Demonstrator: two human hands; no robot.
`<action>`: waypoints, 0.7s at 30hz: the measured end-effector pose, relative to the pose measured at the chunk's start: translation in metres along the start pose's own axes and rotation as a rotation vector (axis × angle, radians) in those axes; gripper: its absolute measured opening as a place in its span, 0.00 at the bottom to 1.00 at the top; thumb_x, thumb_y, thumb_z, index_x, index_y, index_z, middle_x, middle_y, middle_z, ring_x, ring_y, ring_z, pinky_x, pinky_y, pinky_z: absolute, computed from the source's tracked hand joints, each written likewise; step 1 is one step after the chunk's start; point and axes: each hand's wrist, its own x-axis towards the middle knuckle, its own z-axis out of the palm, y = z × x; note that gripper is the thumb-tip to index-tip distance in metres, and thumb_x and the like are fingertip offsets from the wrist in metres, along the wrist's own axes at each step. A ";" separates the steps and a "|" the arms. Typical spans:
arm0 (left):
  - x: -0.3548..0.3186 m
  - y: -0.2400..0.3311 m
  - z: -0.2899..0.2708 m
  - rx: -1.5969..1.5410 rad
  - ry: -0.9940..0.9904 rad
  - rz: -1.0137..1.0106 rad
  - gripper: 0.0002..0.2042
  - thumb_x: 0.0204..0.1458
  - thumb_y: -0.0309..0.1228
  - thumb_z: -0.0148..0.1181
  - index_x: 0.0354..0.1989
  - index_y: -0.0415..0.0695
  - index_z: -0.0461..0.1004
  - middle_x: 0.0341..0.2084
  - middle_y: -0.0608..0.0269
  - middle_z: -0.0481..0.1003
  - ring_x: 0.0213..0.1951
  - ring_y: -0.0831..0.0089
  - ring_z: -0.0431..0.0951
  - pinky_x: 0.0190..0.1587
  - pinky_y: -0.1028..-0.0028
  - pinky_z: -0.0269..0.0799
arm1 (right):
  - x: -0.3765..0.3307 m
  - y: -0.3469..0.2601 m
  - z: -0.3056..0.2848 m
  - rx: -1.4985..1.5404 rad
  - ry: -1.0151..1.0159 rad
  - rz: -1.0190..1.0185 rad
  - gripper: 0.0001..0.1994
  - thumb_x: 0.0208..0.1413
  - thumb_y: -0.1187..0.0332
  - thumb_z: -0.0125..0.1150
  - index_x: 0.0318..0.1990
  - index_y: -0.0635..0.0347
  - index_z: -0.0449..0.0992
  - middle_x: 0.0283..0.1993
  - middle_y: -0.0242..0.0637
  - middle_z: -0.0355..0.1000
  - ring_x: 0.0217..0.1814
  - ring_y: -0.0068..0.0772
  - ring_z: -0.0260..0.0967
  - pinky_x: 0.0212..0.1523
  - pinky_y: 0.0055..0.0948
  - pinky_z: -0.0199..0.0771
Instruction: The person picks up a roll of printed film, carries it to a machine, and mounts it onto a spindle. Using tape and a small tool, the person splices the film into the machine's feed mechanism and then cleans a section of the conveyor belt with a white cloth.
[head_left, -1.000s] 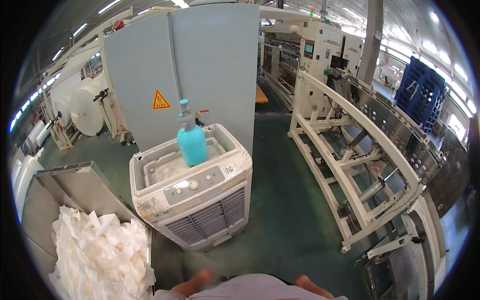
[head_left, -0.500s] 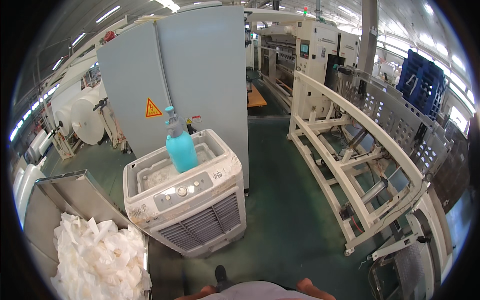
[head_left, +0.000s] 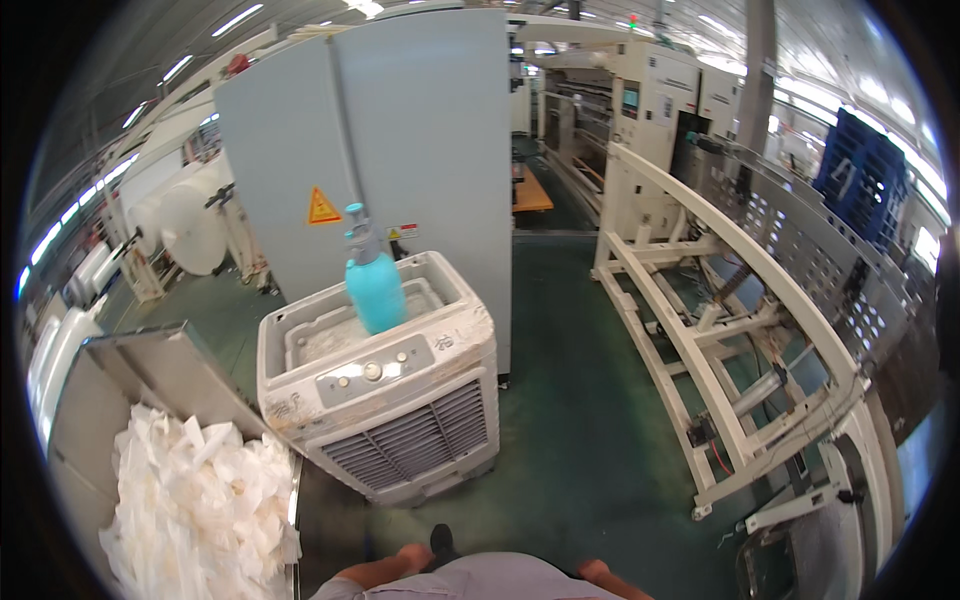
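Low in the picture, my left hand (head_left: pixel 413 556) hangs beside my body, small and blurred, with its fingers not made out. My right hand (head_left: pixel 594 571) hangs on the other side, its fingers hidden too. Neither hand visibly touches anything. In front of me stands a worn off-white air cooler (head_left: pixel 400 400) with knobs on its panel and a louvred grille. A turquoise spray bottle (head_left: pixel 375 292) with a grey pump head stands upright in the cooler's recessed top. Nearest to my left hand are the cooler and a metal bin (head_left: pixel 165 365).
White paper scraps (head_left: pixel 200 500) fill the bin at left. A tall grey cabinet (head_left: pixel 430 130) stands behind the cooler. A cream metal frame (head_left: pixel 690 330) lines the right side, with green floor (head_left: pixel 560 400) between. White rolls (head_left: pixel 190 235) stand far left, blue pallets (head_left: pixel 862 180) far right.
The view has shifted slightly, so the cabinet, cooler and frame appear a little farther right. More of my left forearm shows. The bottle stays in the cooler's top.
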 end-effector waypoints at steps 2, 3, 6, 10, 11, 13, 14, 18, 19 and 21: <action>0.000 0.010 -0.001 -0.230 0.009 -0.184 0.17 0.58 0.46 0.60 0.49 0.53 0.86 0.47 0.50 0.85 0.52 0.48 0.84 0.55 0.53 0.79 | 0.001 0.013 0.010 -0.211 0.021 -0.157 0.17 0.56 0.52 0.62 0.46 0.48 0.88 0.51 0.41 0.85 0.56 0.46 0.83 0.54 0.45 0.83; -0.001 0.016 0.001 -0.253 0.080 -0.175 0.17 0.58 0.46 0.60 0.48 0.52 0.87 0.46 0.49 0.85 0.52 0.48 0.84 0.54 0.53 0.79 | 0.001 0.017 0.013 -0.339 0.050 -0.213 0.18 0.57 0.52 0.61 0.47 0.48 0.88 0.49 0.41 0.85 0.55 0.45 0.83 0.54 0.45 0.85; -0.003 0.026 0.008 -0.275 0.125 -0.198 0.18 0.58 0.47 0.61 0.46 0.49 0.87 0.45 0.47 0.85 0.51 0.47 0.84 0.54 0.53 0.79 | 0.001 0.026 0.000 -0.314 -0.024 -0.191 0.18 0.58 0.52 0.61 0.47 0.49 0.88 0.50 0.41 0.85 0.55 0.45 0.83 0.53 0.45 0.84; -0.003 0.028 0.020 -0.277 0.105 -0.254 0.18 0.60 0.47 0.59 0.46 0.48 0.87 0.46 0.47 0.85 0.50 0.46 0.84 0.55 0.51 0.79 | 0.005 0.022 -0.034 -0.336 -0.052 -0.185 0.17 0.59 0.53 0.60 0.46 0.50 0.88 0.51 0.41 0.85 0.55 0.44 0.83 0.52 0.45 0.84; -0.003 0.027 0.021 -0.268 0.082 -0.268 0.18 0.60 0.47 0.58 0.46 0.49 0.87 0.46 0.46 0.85 0.50 0.45 0.84 0.55 0.51 0.79 | 0.006 0.020 -0.041 -0.343 -0.056 -0.186 0.17 0.60 0.53 0.59 0.46 0.50 0.88 0.51 0.41 0.85 0.55 0.44 0.83 0.52 0.45 0.83; -0.003 0.024 0.024 -0.252 0.103 -0.249 0.18 0.61 0.47 0.56 0.46 0.48 0.86 0.47 0.46 0.84 0.51 0.45 0.84 0.55 0.50 0.79 | 0.007 0.018 -0.051 -0.357 -0.058 -0.187 0.17 0.60 0.53 0.59 0.46 0.50 0.88 0.51 0.41 0.85 0.55 0.44 0.83 0.51 0.44 0.83; -0.003 0.024 0.025 -0.220 0.055 -0.257 0.19 0.62 0.47 0.55 0.46 0.48 0.86 0.48 0.46 0.84 0.51 0.44 0.84 0.55 0.50 0.79 | 0.007 0.018 -0.053 -0.366 -0.060 -0.188 0.17 0.61 0.53 0.59 0.46 0.50 0.88 0.51 0.41 0.85 0.55 0.44 0.83 0.51 0.44 0.83; -0.005 0.025 0.024 -0.255 0.056 -0.282 0.20 0.63 0.48 0.54 0.46 0.47 0.86 0.48 0.45 0.84 0.51 0.45 0.84 0.56 0.50 0.79 | 0.003 0.025 -0.052 -0.385 -0.065 -0.194 0.17 0.62 0.54 0.58 0.45 0.51 0.88 0.52 0.41 0.85 0.55 0.43 0.83 0.50 0.44 0.82; -0.006 0.027 0.024 -0.262 0.046 -0.293 0.21 0.63 0.48 0.54 0.46 0.47 0.86 0.48 0.45 0.84 0.51 0.45 0.84 0.56 0.51 0.79 | 0.002 0.028 -0.052 -0.392 -0.063 -0.202 0.17 0.63 0.54 0.58 0.45 0.51 0.88 0.52 0.41 0.85 0.55 0.43 0.83 0.50 0.44 0.82; -0.007 0.029 0.023 -0.255 0.050 -0.293 0.21 0.63 0.49 0.54 0.46 0.47 0.86 0.48 0.45 0.84 0.52 0.45 0.84 0.56 0.51 0.79 | 0.000 0.034 -0.047 -0.421 -0.062 -0.223 0.16 0.63 0.54 0.57 0.45 0.51 0.88 0.52 0.41 0.85 0.55 0.43 0.82 0.49 0.43 0.82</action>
